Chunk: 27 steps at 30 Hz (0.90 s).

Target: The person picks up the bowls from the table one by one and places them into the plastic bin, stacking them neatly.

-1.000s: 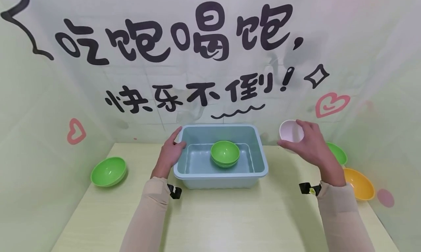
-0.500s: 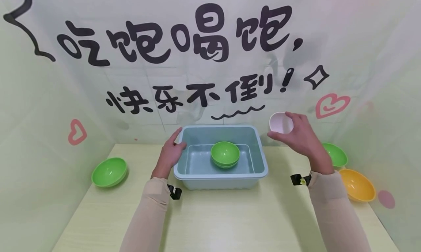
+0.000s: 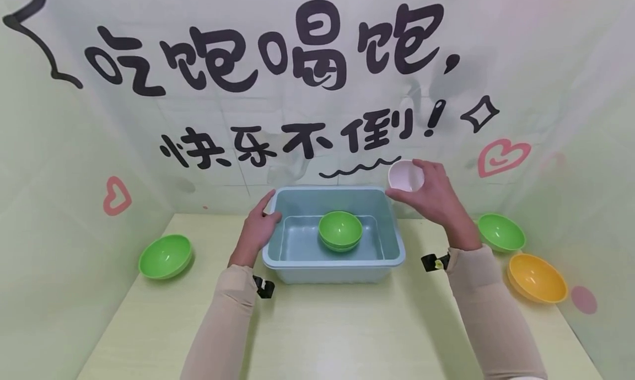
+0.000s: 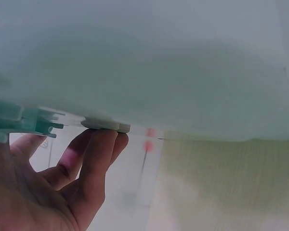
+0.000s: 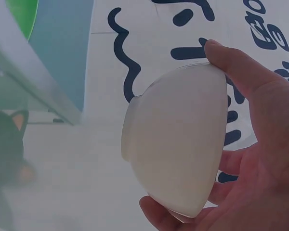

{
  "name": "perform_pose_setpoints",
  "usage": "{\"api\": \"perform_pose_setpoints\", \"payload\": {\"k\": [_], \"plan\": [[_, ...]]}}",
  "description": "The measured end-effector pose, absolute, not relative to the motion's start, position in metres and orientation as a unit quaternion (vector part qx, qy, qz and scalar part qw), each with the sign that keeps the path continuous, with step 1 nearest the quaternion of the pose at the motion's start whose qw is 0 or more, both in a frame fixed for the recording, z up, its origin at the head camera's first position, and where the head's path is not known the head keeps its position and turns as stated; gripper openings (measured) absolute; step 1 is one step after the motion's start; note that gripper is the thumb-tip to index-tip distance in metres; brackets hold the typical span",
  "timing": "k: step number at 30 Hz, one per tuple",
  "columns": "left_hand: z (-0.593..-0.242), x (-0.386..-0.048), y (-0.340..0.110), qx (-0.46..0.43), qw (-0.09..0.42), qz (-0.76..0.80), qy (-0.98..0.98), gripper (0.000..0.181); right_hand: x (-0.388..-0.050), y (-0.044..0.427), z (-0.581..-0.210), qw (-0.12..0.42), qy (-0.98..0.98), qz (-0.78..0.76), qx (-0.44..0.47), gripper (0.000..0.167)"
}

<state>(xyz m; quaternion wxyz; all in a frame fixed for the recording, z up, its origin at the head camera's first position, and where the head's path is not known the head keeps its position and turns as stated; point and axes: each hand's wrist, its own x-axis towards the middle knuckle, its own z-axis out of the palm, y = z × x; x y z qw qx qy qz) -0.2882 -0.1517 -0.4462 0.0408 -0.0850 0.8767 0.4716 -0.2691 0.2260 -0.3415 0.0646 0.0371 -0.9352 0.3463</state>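
Note:
In the head view, a white bowl (image 3: 407, 176) is raised above the back right corner of the light blue basin (image 3: 337, 264). My right hand (image 3: 439, 195) pinches it across the rim. The right wrist view has the bowl (image 5: 178, 139) tilted on its side, thumb at one edge and fingers at the other. At the basin's left rim my left hand (image 3: 256, 231) grips, thumb over the rim. Fingers (image 4: 94, 168) press the outer wall in the left wrist view. Inside the basin sits a green bowl (image 3: 340, 229), apparently stacked on another green one.
Left on the pale table (image 3: 327, 330) rests a green bowl (image 3: 166, 257). To the right are another green bowl (image 3: 501, 233) and a yellow bowl (image 3: 537, 278). A printed curtain (image 3: 223, 110) rises behind the table and along both sides.
My right hand has carried the white bowl leftward and slightly up, from right of the basin to above its back right corner. The left hand stays on the rim.

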Motion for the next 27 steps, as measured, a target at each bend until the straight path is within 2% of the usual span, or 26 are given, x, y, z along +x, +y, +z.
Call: {"api": "perform_pose_setpoints", "payload": {"k": [27], "plan": [[-0.446,-0.287,-0.152,-0.089,0.043,0.482,0.871,0.068,-0.297,0.171,-0.357,0.002,-0.937,0.344,0.068,0.104]]}}
